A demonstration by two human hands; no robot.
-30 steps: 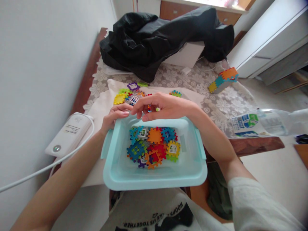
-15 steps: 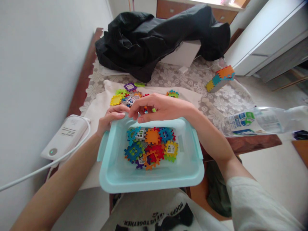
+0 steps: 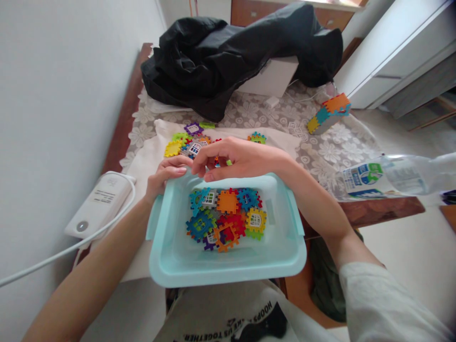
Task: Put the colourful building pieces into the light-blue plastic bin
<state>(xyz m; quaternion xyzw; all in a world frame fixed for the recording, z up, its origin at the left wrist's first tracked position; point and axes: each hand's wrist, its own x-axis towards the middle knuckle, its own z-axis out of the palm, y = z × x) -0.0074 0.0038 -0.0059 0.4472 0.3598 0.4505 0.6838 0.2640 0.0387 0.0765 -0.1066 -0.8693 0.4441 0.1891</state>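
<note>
One L hand [image 3: 167, 175] is touching the far-left corner of a teal tub [image 3: 228, 278]; whether its grip is wide or narrow, can't tell. The R hand [image 3: 231, 156] is hovering over the far rim, fingers curling down close to the L fingertips, its grip standing part-wide w/ a gap btwn thumb & index. Inside the tub, multicolor toothed pcs [image 3: 228, 202] are lying in a loose pile. Beyond, more toy pcs [image 3: 173, 148] are resting on a white cloth [image 3: 142, 161] on the worktop [image 3: 381, 213]. Far R, a built block shape [image 3: 329, 114] is standing near a plastic bottle [image 3: 402, 175]. Vs. prev. frame, both hands are holding the same pose; the view is shifting slightly & the white device [image 3: 101, 202] is showing a gray dot instead of green.
</note>
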